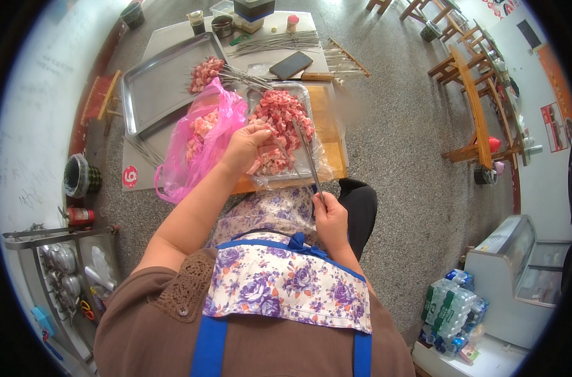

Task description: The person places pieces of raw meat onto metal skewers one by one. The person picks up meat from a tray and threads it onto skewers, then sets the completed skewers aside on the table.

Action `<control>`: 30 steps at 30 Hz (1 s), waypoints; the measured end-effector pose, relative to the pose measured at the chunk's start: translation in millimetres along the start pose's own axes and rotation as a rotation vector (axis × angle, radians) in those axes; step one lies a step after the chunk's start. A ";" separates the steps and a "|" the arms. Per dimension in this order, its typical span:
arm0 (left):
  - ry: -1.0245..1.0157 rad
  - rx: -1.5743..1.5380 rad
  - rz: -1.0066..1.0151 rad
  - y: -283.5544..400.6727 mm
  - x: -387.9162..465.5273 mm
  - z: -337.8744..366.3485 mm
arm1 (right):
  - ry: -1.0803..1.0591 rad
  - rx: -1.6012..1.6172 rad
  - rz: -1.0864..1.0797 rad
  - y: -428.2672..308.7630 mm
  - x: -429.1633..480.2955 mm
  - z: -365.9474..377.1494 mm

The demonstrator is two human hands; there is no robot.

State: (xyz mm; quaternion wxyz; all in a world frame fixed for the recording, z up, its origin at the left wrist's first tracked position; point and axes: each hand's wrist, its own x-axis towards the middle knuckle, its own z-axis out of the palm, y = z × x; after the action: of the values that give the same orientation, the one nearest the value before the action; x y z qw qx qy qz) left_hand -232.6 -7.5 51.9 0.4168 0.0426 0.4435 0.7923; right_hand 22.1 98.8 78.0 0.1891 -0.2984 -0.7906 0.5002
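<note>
My left hand (249,147) is over the left side of a plastic-lined metal tray of raw meat pieces (283,106), thumb and fingertips pinched at the upper end of a thin metal skewer (286,155); whether a meat piece is between them I cannot tell. Lower right, my right hand (331,217) is closed around the lower ends of several metal skewers (309,158), which point up across the tray. A pink plastic bag (173,167) with more meat lies left of the tray. Behind it, skewers loaded with meat (206,74) rest on the edge of a large metal tray (149,92).
Under the meat tray lies a wooden board (326,127). Farther back on the table are a dark phone-like slab (291,65), a knife with a wooden handle (317,76), loose skewers (276,43), a red-lidded jar (292,23) and a dark-filled jar (197,23).
</note>
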 end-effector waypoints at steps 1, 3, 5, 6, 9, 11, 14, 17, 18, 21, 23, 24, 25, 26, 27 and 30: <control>0.012 0.010 0.003 0.4 -0.9 1.0 | -0.003 -0.001 0.000 -1.3 0.4 0.0; 0.004 0.001 0.001 0.9 -2.5 0.0 | -0.005 0.000 0.000 -3.2 0.8 0.8; 0.003 -0.009 -0.006 1.9 -4.8 -0.1 | -0.013 -0.008 -0.007 -2.8 1.6 1.8; 0.005 -0.014 -0.013 2.5 -5.9 0.5 | -0.019 -0.016 -0.014 -1.1 2.0 2.6; 0.008 -0.014 -0.026 -0.6 -4.7 -2.2 | -0.016 -0.020 -0.012 -7.8 3.1 4.5; -0.004 -0.026 -0.023 -3.0 -4.4 -3.1 | -0.020 -0.010 -0.003 -9.7 4.0 5.8; -0.031 -0.067 -0.016 -5.4 -4.3 -1.6 | -0.029 0.008 0.005 -8.8 4.8 7.0; -0.033 -0.092 -0.030 -6.2 -3.3 -3.4 | -0.033 0.021 0.000 -9.5 5.5 7.2; -0.044 -0.103 -0.035 -5.0 -3.6 -4.3 | -0.040 0.021 0.002 -9.0 6.3 7.0; -0.090 -0.111 -0.049 -8.7 -3.5 -6.2 | -0.054 0.035 0.015 -10.4 10.4 8.1; -0.123 -0.095 -0.060 -12.4 -6.1 -5.3 | -0.060 0.051 0.019 -10.9 14.5 10.5; -0.143 -0.080 -0.065 -13.7 -10.0 -0.3 | -0.060 0.059 0.015 -10.7 17.4 11.9; -0.162 -0.065 -0.071 -15.9 -13.4 4.3 | -0.060 0.067 0.011 -10.5 20.3 13.1; -0.162 -0.043 -0.097 -18.8 -15.8 8.2 | -0.056 0.065 -0.002 -10.2 23.1 14.1; -0.160 -0.022 -0.123 -22.6 -18.9 11.3 | -0.054 0.063 -0.014 -9.5 25.3 15.3; -0.195 -0.001 -0.173 -31.5 -26.6 16.4 | -0.045 0.070 -0.042 -7.0 31.4 19.6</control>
State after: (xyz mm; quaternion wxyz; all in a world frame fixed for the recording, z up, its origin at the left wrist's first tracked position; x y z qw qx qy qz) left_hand -188.7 -7.0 46.5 0.5249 0.0809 0.4024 0.7457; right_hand -15.2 104.0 75.9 0.1920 -0.2639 -0.7828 0.5298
